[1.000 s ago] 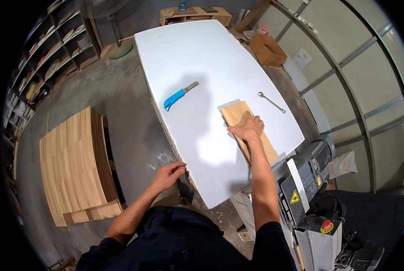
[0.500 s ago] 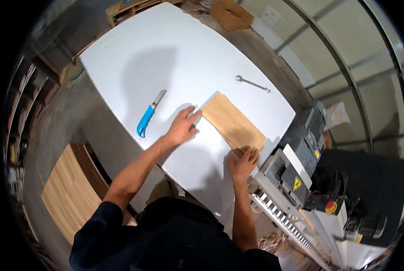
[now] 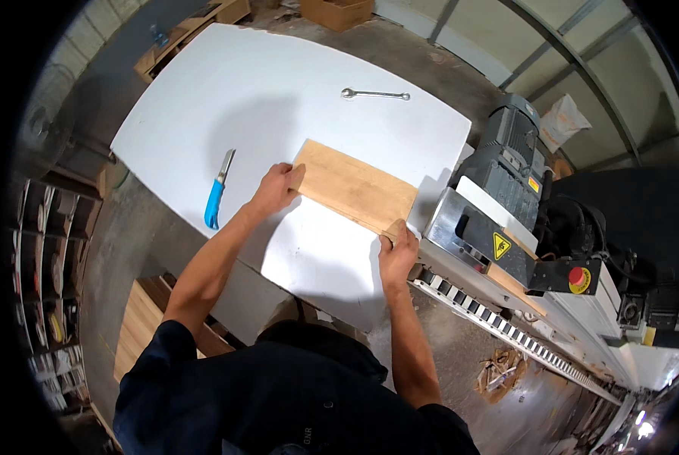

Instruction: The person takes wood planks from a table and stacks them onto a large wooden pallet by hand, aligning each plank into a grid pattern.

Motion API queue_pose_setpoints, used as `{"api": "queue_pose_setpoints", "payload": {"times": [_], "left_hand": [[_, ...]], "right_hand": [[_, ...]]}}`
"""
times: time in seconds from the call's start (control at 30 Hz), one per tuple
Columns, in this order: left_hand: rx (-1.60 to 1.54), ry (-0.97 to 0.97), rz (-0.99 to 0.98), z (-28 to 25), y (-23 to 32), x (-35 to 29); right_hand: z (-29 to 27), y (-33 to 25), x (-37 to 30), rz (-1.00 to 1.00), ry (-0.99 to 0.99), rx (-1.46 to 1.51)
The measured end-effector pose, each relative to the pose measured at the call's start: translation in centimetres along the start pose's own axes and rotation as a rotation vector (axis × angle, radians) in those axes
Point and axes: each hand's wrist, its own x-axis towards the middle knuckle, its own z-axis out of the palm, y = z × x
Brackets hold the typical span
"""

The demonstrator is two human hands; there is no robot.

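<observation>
A pair of thin, light-brown wooden boards (image 3: 356,180) lies stacked on the white tabletop (image 3: 203,98), their edges nearly lined up. My left hand (image 3: 276,189) is closed on the left end, fingers bent over the edge. At the right near corner, my right hand (image 3: 399,256) pinches the boards between thumb and fingers. A knife with a blue handle (image 3: 213,203) rests left of my left hand, blade pointing away. Beyond the boards lies a silver combination wrench (image 3: 376,95).
A machine with a grey motor (image 3: 510,136), a yellow warning label and a red stop button (image 3: 579,277) stands right of the table. Striped wooden panels (image 3: 138,326) are stacked at the lower left, near shelving (image 3: 55,258). A cardboard box (image 3: 336,13) sits behind.
My left hand has moved from the bare tabletop onto the boards' left end. The boards, fanned apart before, now lie nearly aligned. The view has turned toward the right.
</observation>
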Motion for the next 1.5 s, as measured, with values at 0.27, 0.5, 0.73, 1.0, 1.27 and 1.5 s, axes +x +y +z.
{"api": "queue_pose_setpoints", "payload": {"times": [0.27,0.5,0.73,1.0,1.27,1.5], "left_hand": [[0.1,-0.002,-0.306,-3.0,5.8,-14.2],[0.09,-0.034,-0.332,-4.2,7.3,-15.5],[0.126,-0.066,-0.245,-3.8,5.8,-16.0],[0.187,0.134,-0.292,-3.7,8.9,-16.1],[-0.384,0.14,-0.101,-2.3,13.9,-13.6],[-1.31,0.11,-0.507,0.7,14.8,-12.3]], "right_hand": [[-2.3,-0.6,-4.5,-0.19,-0.17,0.05],[-2.5,0.0,-6.1,-0.371,-0.085,0.082],[-2.9,0.4,-5.7,-0.35,-0.118,0.096],[-5.1,-1.6,-0.3,0.96,-0.185,1.718],[-2.4,-1.7,2.6,1.092,0.077,1.735],[-2.9,-8.5,-7.9,0.905,-0.473,1.515]]}}
